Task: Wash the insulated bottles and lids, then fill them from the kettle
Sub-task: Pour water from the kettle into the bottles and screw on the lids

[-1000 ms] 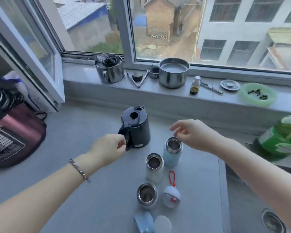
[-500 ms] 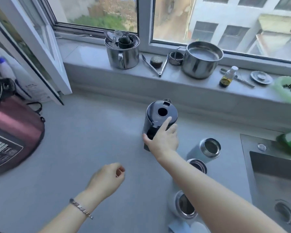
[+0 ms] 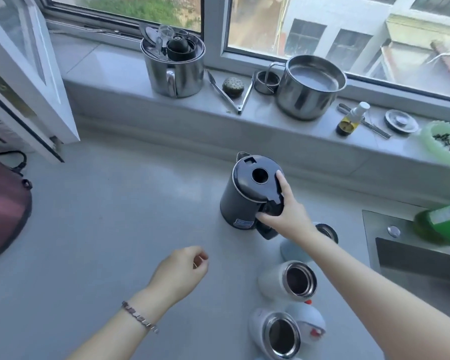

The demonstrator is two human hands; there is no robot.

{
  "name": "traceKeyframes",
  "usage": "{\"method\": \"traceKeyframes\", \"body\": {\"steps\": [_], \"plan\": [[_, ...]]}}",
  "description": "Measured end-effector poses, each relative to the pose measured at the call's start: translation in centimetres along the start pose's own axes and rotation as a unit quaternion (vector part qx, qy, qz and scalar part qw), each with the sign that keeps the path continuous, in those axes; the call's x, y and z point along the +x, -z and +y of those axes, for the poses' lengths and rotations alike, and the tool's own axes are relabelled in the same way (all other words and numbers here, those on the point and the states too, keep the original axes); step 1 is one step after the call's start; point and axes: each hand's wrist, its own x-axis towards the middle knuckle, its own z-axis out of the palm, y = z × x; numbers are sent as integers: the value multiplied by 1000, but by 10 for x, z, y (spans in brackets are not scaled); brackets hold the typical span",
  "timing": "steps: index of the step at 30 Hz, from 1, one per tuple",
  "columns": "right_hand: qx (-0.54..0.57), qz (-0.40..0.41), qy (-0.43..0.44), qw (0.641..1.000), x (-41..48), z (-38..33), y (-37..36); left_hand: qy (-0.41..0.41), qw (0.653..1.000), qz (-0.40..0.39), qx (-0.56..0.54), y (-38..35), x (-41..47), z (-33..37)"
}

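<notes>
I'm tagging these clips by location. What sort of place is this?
Most likely a home kitchen: a steel sink set into the counter, an electric kettle gripped by the right hand, and a steel pot on the windowsill.

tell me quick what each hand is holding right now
Left hand: loosely curled, holds nothing.
Right hand: grips the kettle by its handle.

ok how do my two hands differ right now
The right hand grips the kettle by its handle, one finger stretched along its top; the left hand holds nothing, fingers loosely curled. The left wrist wears a bracelet; the right wrist is bare. Both are out over the grey counter.
</notes>
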Motion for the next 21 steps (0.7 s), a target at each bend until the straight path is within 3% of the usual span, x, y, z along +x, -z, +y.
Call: {"method": "traceKeyframes", "body": {"steps": [4, 21], "plan": [[83, 64, 8, 994, 5, 7, -12, 7, 1000, -13, -23, -9, -1, 5], [212, 116, 133, 961, 31, 3, 3, -25, 997, 14, -67, 17, 1, 19]]}}
